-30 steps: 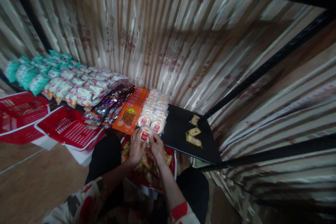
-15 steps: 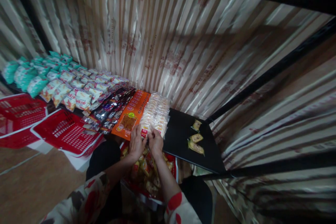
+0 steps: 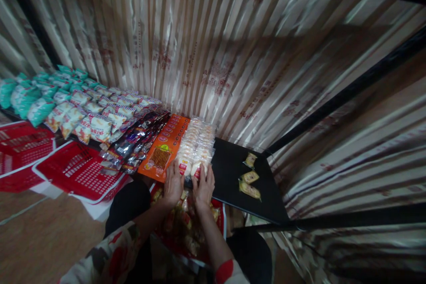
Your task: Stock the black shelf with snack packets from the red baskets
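Note:
My left hand and my right hand lie side by side at the near end of a stack of clear-wrapped round white cakes on the black shelf. The fingers of both hands are stretched out flat against the front packets, pressing on them without gripping. An orange snack box lies just left of the cakes. Three small yellow packets sit loose on the bare shelf to the right.
Dark foil packets, white-and-red bags and teal bags fill the shelf leftward. Red baskets sit on the floor at left. A red basket of snacks is on my lap. Striped curtain behind; black frame bars at right.
A second ago both hands held one round cake packet just below the stack; it now sits at the stack's front, and the fingers have flattened against it.

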{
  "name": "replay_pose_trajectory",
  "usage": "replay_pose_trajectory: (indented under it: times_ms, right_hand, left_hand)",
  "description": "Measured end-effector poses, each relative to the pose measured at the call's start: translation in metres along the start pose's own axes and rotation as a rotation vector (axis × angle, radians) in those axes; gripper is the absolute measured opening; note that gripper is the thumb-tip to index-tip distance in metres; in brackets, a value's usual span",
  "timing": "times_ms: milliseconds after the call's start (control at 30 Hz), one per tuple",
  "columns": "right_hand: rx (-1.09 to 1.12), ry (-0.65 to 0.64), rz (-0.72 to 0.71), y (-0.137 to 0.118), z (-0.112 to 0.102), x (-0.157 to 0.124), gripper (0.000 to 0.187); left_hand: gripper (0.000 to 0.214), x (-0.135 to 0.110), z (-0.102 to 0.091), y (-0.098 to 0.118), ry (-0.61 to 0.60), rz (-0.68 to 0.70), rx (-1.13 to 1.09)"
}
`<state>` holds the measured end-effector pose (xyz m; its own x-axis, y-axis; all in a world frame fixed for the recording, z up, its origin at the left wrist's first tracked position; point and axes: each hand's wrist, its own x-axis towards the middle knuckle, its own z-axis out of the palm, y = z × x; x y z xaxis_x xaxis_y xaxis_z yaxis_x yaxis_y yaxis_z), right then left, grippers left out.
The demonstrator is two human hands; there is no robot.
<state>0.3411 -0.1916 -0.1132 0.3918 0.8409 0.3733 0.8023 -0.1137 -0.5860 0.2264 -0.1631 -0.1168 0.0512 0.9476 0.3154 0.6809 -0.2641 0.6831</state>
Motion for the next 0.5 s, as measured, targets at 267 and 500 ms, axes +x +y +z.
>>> replay_pose_trajectory:
  times_ms: [267, 500]
  right_hand:
    - [0.044, -0.04, -0.08, 0.018, 0.004, 0.011, 0.05]
    - [-0.029, 0.003, -0.144, 0.023, 0.004, 0.013, 0.048]
  left_hand:
    - [0.059, 0.006, 0.006, 0.006, 0.004, -0.007, 0.011]
    - [0.059, 0.008, 0.01, 0.007, 0.002, 0.011, 0.07]
